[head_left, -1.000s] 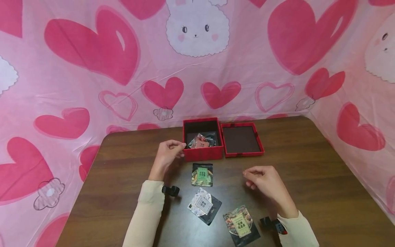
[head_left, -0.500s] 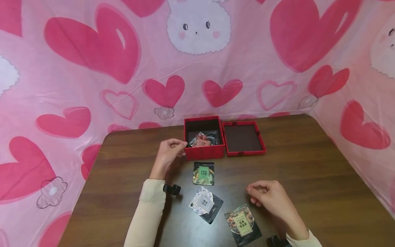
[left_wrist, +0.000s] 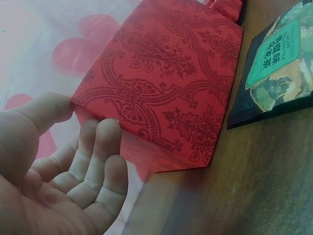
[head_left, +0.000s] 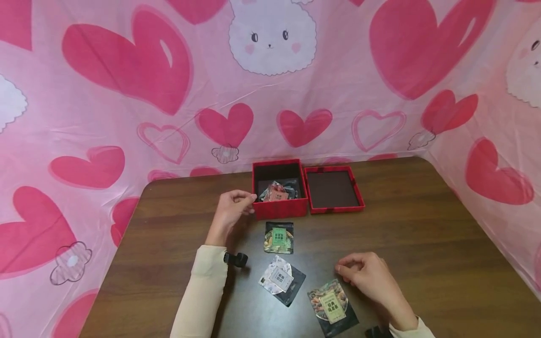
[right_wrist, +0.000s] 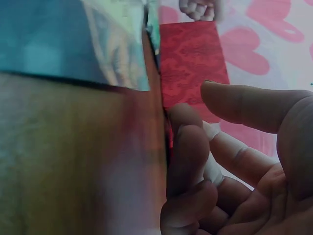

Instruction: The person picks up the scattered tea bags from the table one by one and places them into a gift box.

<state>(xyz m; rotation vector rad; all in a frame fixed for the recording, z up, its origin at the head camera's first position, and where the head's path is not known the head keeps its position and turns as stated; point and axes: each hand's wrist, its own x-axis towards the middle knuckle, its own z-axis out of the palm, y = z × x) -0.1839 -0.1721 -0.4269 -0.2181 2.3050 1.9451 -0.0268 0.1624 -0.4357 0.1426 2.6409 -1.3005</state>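
My left hand (head_left: 231, 206) pinches the front left corner of the red box (head_left: 281, 209), its thumb (left_wrist: 54, 107) at the edge of the patterned wall. Several packets (head_left: 276, 192) lie inside the box. In front of it, flat on the table, are a tea packet with a green label (head_left: 279, 237), a packet with a pale label (head_left: 282, 280) and a packet with a yellowish label (head_left: 332, 307). My right hand (head_left: 372, 277) is just up and right of the yellowish-label packet, fingers loosely curled around nothing. The right wrist view shows a gap between thumb and fingertips.
The red box lid (head_left: 334, 188), dark inside, lies upturned right beside the box. Both are near the back edge of the brown wooden table (head_left: 431, 244). A pink cloth with hearts (head_left: 152, 61) hangs close behind and along the right side.
My right hand has moved back toward me, down to beside the yellowish-label packet. My left hand stays at the box corner, and the packets lie as before. The head view shifted slightly.
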